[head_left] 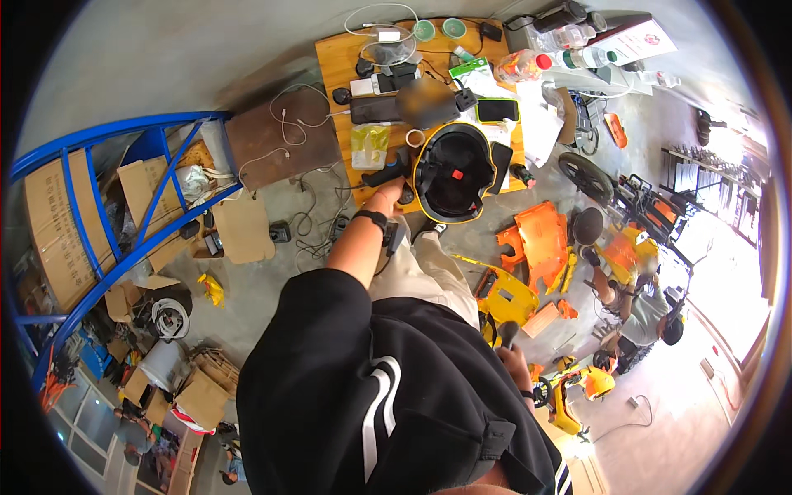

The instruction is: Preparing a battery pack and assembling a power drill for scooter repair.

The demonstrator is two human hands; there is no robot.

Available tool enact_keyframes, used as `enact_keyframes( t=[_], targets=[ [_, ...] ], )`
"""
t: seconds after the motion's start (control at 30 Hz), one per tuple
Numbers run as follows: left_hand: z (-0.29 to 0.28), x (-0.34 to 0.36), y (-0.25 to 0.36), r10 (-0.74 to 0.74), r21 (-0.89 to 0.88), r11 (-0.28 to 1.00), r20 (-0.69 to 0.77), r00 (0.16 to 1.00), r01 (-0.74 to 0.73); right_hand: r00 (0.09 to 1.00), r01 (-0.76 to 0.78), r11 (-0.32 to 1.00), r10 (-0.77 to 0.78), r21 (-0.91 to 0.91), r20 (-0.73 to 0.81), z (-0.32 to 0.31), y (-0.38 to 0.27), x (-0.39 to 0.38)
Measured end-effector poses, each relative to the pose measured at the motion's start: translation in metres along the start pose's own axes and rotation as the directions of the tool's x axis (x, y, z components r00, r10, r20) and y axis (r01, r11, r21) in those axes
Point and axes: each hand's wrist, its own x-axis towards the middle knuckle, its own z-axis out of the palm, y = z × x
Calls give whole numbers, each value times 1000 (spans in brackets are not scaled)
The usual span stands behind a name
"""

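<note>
My left hand (390, 190) reaches to the wooden table's (338, 66) near edge, closed on a black power tool (379, 175) lying left of a yellow-rimmed helmet (454, 173), seen from its inside. A small cup (415, 138), a yellow-green packet (370, 147) and a phone (497, 110) lie near the helmet. My right hand (513, 367) is low by my side, closed on a dark cylindrical object (508, 332) that I cannot identify.
A blue metal rack (140, 235) with cardboard stands left, beside cables and boxes. Orange (532, 239) and yellow panels (505, 299) lie on the floor to the right. A co-worker (643, 313) crouches by vehicle parts at right; other people (136, 437) are at lower left.
</note>
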Motion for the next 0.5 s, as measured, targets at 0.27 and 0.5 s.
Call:
enact_keyframes(
  t=[0.27, 0.5],
  targets=[
    [-115, -3, 109, 759, 403, 649, -397, 516, -645, 991, 11, 975, 18, 221, -129, -37, -91, 51],
    [-139, 31, 187, 957, 841, 286, -223, 188, -459, 990, -11, 971, 44, 237, -136, -25, -103, 33]
  ],
)
